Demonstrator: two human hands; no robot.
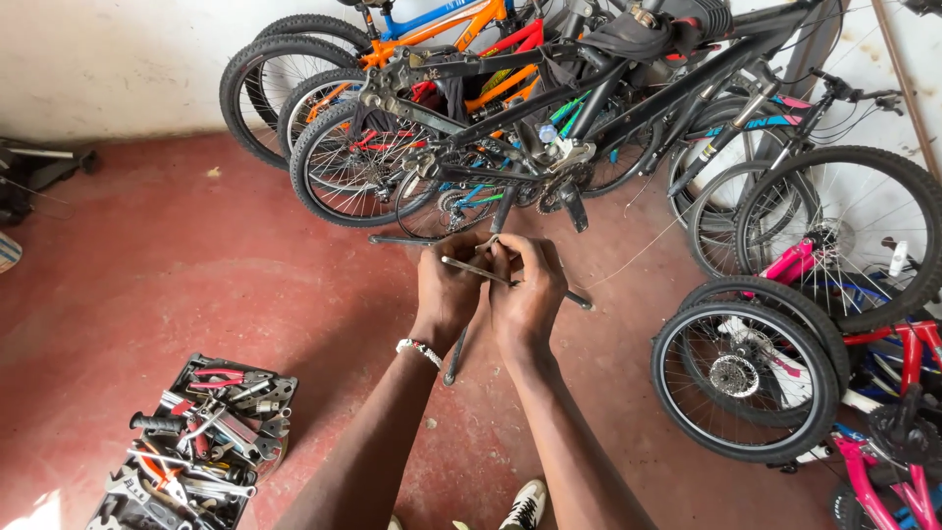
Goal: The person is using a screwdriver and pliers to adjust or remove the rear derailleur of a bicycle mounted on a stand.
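My left hand (446, 290) and my right hand (528, 290) are held together in front of me, both closed on a thin metal rod-like tool (474, 269) that lies across between the fingers. A beaded bracelet (420, 349) is on my left wrist. Just beyond the hands stands a black bicycle frame (589, 103) without wheels, its cranks (549, 191) close above my fingers. A thin stand leg (457, 358) shows below my hands on the red floor.
An open tray of tools (201, 442) with wrenches and pliers lies on the floor at lower left. Several bicycles lean against the white wall behind, orange and blue ones at the back. Small pink bicycles (785, 363) crowd the right side. My shoe (527, 505) shows at the bottom.
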